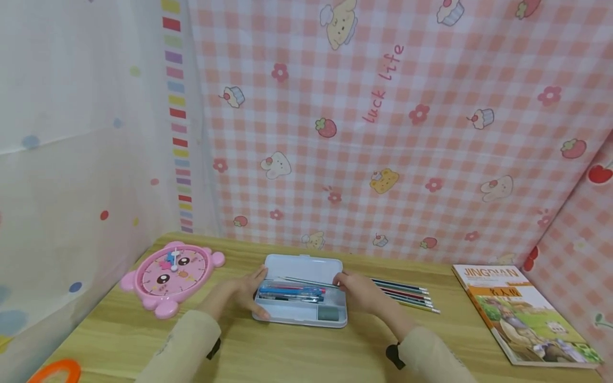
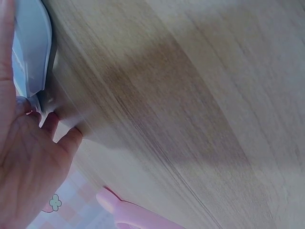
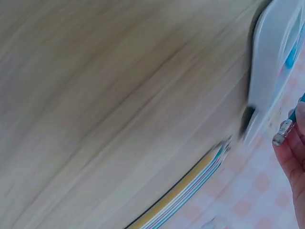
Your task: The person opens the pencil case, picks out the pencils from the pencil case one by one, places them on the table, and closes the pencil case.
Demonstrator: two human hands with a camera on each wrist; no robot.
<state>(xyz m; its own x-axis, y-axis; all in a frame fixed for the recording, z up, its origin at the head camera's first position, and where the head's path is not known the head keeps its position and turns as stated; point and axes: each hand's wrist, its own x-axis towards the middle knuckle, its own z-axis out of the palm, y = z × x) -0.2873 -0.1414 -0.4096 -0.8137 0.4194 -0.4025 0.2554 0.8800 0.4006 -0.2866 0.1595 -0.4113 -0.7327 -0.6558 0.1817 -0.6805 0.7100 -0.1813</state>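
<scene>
An open white pencil case (image 1: 332, 301) lies on the table with its lid tipped back, holding several pens (image 1: 292, 292) and a dark green eraser (image 1: 328, 313). My left hand (image 1: 246, 292) holds the case's left end, thumb at the front corner and fingers by the hinge side; the left wrist view shows these fingers (image 2: 70, 138) beside the case. A pencil (image 1: 308, 281) is pinched near its eraser end by my right hand (image 1: 356, 291), above the back of the case. In the right wrist view the pencil's metal-banded end (image 3: 284, 132) sticks out from the fingertips.
Several pencils (image 1: 404, 295) lie side by side on the table to the right of the case. Farther right is a book (image 1: 527, 319). A pink toy clock (image 1: 174, 276) lies at the left, and an orange ring-shaped handle (image 1: 72, 367) shows at the near left edge.
</scene>
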